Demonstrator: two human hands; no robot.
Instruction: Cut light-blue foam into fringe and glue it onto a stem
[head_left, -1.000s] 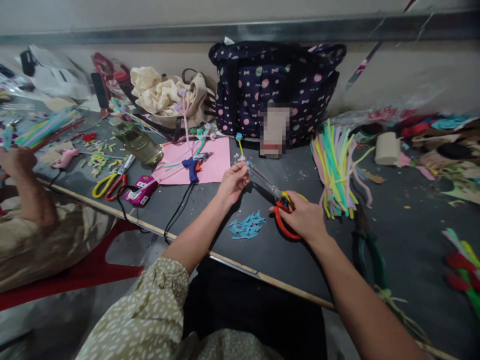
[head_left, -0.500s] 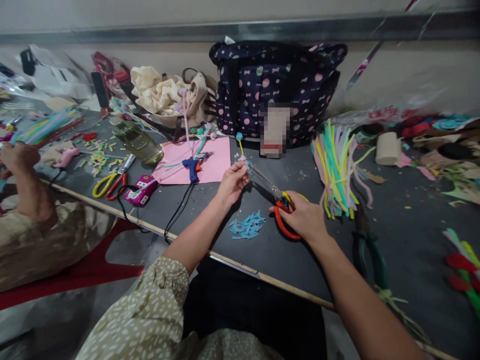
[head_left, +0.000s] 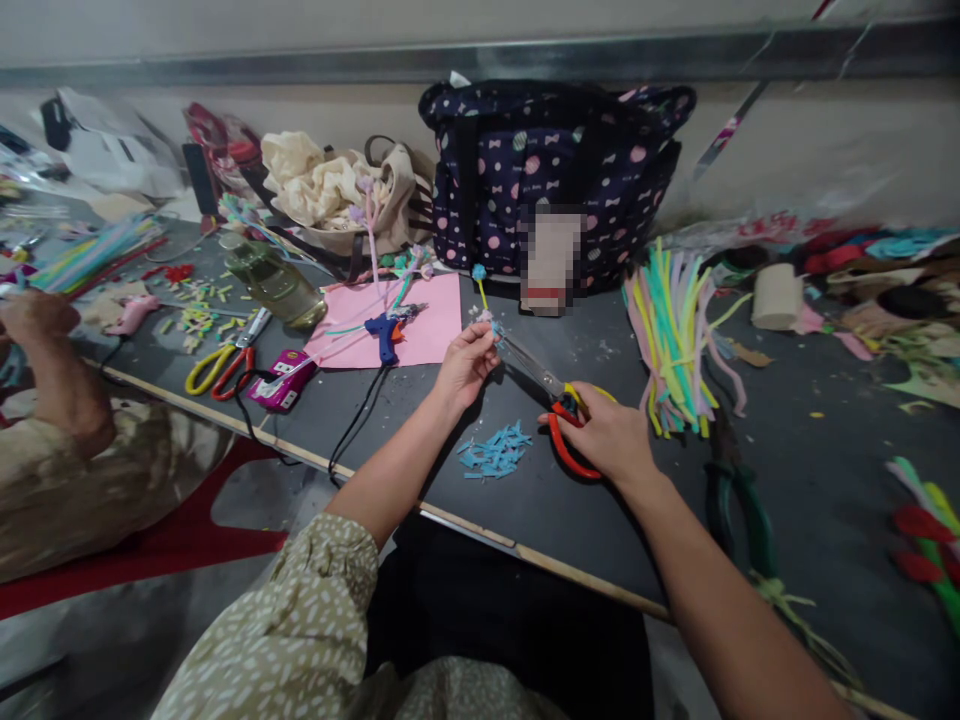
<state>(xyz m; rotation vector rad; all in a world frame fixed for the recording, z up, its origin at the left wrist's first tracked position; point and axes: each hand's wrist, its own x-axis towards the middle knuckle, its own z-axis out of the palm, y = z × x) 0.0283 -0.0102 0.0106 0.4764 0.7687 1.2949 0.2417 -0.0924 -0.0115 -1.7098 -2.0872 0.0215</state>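
Observation:
My left hand [head_left: 469, 362] is closed in a pinch on a small pale-blue pipe cleaner piece [head_left: 493, 327], mostly hidden by the fingertips. My right hand [head_left: 604, 432] grips scissors [head_left: 553, 385] with one red and one yellow handle. Their blades point up and left, with the tips by my left fingertips; whether they touch the piece I cannot tell. Below, on the dark table, lies a small pile of cut blue pieces [head_left: 495, 452]. Just behind my left hand is a blue pipe cleaner bud on a yellow stem [head_left: 481, 280].
A bundle of pastel pipe cleaners [head_left: 675, 345] and green-handled pliers [head_left: 739, 490] lie to the right. Left are a blue glue gun [head_left: 385, 338] on pink paper [head_left: 439, 300], a bottle [head_left: 274, 285] and other scissors [head_left: 225, 368]. A patterned bag [head_left: 487, 160] stands behind; a co-worker's arm [head_left: 67, 370] shows far left.
My hands and the scissors stay almost in place; the blades seem slightly closer together. At far left, the co-worker's hand has shifted a little.

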